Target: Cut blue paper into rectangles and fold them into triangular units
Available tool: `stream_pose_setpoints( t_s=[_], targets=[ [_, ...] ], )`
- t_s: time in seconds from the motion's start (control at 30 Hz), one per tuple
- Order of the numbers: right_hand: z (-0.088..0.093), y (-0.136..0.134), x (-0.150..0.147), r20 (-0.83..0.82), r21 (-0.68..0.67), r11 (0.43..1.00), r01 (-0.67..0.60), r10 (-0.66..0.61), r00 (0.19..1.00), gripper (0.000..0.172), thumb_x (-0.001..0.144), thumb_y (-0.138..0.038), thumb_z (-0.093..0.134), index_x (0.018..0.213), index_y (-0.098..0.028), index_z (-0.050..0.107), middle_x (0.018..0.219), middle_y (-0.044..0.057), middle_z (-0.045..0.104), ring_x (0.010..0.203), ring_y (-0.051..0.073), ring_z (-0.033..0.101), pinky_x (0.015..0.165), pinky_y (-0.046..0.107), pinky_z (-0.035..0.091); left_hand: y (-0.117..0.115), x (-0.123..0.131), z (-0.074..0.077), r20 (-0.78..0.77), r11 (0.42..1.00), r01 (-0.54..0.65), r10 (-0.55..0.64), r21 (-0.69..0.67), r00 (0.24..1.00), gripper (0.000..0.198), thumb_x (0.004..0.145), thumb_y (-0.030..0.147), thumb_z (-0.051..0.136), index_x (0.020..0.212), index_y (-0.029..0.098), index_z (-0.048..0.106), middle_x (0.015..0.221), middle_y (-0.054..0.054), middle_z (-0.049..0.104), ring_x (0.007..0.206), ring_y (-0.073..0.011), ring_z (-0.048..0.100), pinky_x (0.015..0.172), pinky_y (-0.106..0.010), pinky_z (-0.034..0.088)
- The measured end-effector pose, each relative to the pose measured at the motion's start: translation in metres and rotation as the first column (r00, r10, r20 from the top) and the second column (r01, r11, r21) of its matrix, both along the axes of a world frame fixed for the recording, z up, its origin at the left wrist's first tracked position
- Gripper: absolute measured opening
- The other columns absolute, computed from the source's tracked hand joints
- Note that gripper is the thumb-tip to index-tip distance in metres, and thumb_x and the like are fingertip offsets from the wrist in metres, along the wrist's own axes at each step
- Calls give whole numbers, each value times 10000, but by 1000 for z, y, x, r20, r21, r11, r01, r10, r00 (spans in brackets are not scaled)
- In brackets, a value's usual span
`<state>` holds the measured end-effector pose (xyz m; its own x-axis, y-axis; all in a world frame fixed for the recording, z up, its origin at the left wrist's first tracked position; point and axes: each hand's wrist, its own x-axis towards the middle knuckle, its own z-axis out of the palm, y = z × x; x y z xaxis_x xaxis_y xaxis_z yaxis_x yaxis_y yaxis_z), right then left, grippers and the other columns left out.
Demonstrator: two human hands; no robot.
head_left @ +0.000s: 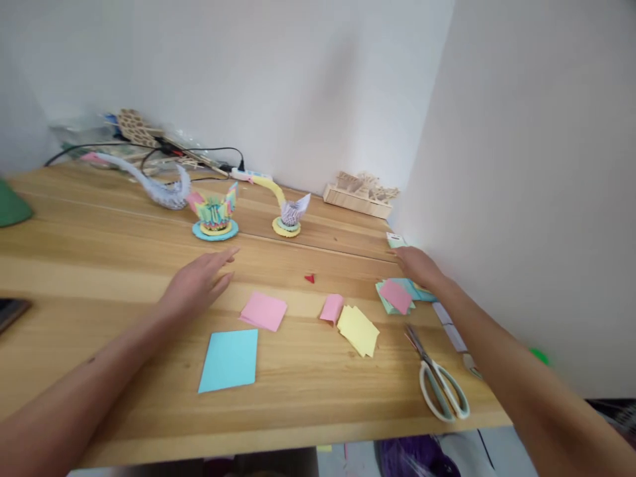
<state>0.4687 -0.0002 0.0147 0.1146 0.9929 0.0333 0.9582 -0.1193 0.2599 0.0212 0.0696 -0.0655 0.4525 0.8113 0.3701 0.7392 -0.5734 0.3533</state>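
Observation:
My left hand [201, 281] is open over the table, fingers stretched toward a multicoloured folded-paper basket [214, 211] on a blue and yellow base, without touching it. Nearer me lie pink paper pieces [264, 311] and a blue paper square [228, 360]. On the right, my right hand [420, 266] is stretched out with its fingers partly hidden, beside a small white and green packet [396, 240]; contact is unclear. Below it are a stack of pink and green paper [396, 296] and blue paper [422, 292]. Yellow paper pieces [358, 330], a folded pink piece [331, 309] and scissors [440, 381] lie closer.
A small red folded piece [310, 278] lies mid-table. Two paper swans, one white [169, 192] and one yellow-necked [291, 212], stand behind. A wooden block [358, 199], a power strip [251, 175] and cables line the wall. A phone [12, 311] and green object [12, 204] are left.

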Motion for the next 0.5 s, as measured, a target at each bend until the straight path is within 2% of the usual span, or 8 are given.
stream_pose_setpoints(
  t_s=[0.07,0.1,0.13,0.17,0.23,0.27,0.37,0.5],
  targets=[
    [0,-7,-43,-79,1,992,-124,123,989,369,869,-104,424,1191,-212,569,1236,66,587,1126,178,528,936,275,395,1,0,-2,-11,1000,8,-8,2,1000,484,862,325,366,1312,157,424,1136,-104,624,1052,-251,563,900,-363,424],
    [-4,-13,-70,-216,30,969,-245,245,945,342,865,-131,454,1170,-217,583,1224,63,594,1122,194,529,953,302,388,2,0,-2,-16,1000,7,-6,9,1000,479,860,318,366,1309,164,430,1142,-99,624,1062,-247,559,907,-359,420],
    [-10,-21,-98,-354,53,915,-400,391,849,333,866,-182,483,1180,-248,573,1239,46,583,1133,201,520,970,328,378,2,-1,-3,-20,1000,3,-3,19,1000,472,860,315,366,1302,166,441,1145,-98,625,1070,-246,556,913,-360,416],
    [-16,-29,-126,-458,92,859,-503,485,744,334,865,-203,497,1181,-285,567,1236,26,584,1139,202,512,970,346,379,2,-1,-3,-23,1000,-1,1,30,1000,465,861,313,364,1293,164,454,1145,-101,627,1076,-248,553,918,-364,413],
    [-32,-43,-178,-553,159,774,-613,584,594,330,869,-253,508,1195,-284,550,1228,37,582,1144,210,502,957,366,384,3,-2,-2,-27,999,-1,2,49,1000,453,865,314,361,1273,155,479,1151,-108,627,1094,-255,543,926,-374,408],
    [-40,-47,-199,-570,187,764,-618,596,565,330,870,-288,512,1197,-259,548,1222,61,580,1137,219,502,940,370,392,3,-2,-2,-23,998,3,-2,58,1000,446,867,314,361,1264,155,490,1155,-107,627,1100,-256,539,930,-376,405],
    [-58,-48,-240,-534,239,799,-551,582,613,372,819,-305,593,1171,-189,555,1207,118,572,1096,262,504,909,401,395,0,-2,-1,18,995,26,-27,91,999,422,866,299,367,1236,165,521,1157,-97,631,1097,-249,543,934,-371,407],
    [-72,-41,-256,-388,170,849,-501,525,758,219,822,-244,598,1022,-156,600,1054,123,628,984,248,542,846,371,409,-9,4,3,70,981,144,-154,132,986,397,854,266,378,1195,170,558,1129,-103,645,1072,-258,555,925,-396,420]
  ],
)
